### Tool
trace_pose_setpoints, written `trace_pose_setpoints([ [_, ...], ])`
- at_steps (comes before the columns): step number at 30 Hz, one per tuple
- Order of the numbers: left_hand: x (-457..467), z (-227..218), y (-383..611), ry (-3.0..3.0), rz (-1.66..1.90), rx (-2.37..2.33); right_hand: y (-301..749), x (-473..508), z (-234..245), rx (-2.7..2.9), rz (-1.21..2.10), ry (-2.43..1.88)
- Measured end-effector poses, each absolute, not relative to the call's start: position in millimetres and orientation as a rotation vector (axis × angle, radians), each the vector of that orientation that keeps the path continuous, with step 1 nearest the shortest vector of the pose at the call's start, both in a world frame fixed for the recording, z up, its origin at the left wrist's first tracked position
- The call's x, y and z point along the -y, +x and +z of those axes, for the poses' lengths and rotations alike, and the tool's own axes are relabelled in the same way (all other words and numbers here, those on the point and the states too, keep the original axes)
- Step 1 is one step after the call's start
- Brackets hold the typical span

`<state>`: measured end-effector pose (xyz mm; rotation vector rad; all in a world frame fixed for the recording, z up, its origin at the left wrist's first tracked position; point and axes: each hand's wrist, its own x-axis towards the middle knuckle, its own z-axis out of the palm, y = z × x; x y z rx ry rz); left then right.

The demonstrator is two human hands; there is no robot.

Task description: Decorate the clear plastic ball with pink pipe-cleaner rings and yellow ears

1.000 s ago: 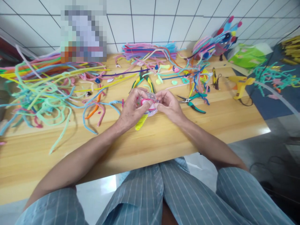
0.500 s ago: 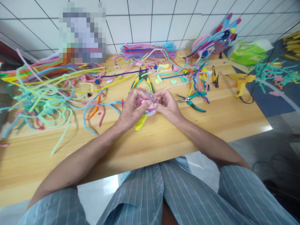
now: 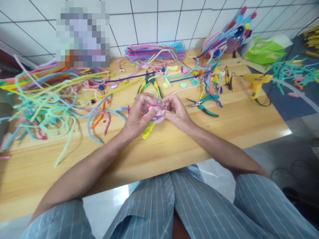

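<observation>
Still no change: both hands, left hand [image 3: 138, 115], right hand [image 3: 175, 112], tight around the clear pink-wound piece [image 3: 155, 108].

Blue-grey clothing [image 3: 194, 205], thin pale pinstripes (same cloth on both short sleeves [image 3: 57, 220]); forearms, left hand [image 3: 138, 114], right hand [image 3: 177, 111] bare.

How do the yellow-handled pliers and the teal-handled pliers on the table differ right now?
The yellow-handled pliers lie just beyond the left hand, nose towards the wall; the teal-handled pliers lie further right, nose pointing left. The teal pair's nose is long and thin; the yellow pair's looks shorter, with pipe cleaners across it. Both lie flat on the wooden table, handles spread, untouched.
</observation>
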<state>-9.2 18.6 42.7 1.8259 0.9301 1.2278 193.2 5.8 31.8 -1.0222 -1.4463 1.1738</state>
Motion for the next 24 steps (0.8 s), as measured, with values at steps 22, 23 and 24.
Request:
trace_pose_setpoints([
  [22, -16.1, 53.1, -14.3, 1.61, 1.108, -0.948, 195.5, -3.1, 33.7, 1.413, 1.187, -1.042],
  [23, -16.1, 53.3, -14.5, 1.597, 1.109, -0.95, 195.2, -3.0, 33.3, 1.416, 1.179, -1.048],
  [24, -16.3, 53.1, -14.8, 1.585, 1.111, -0.948, 194.7, -2.8, 32.8, 1.417, 1.17, -1.054],
])
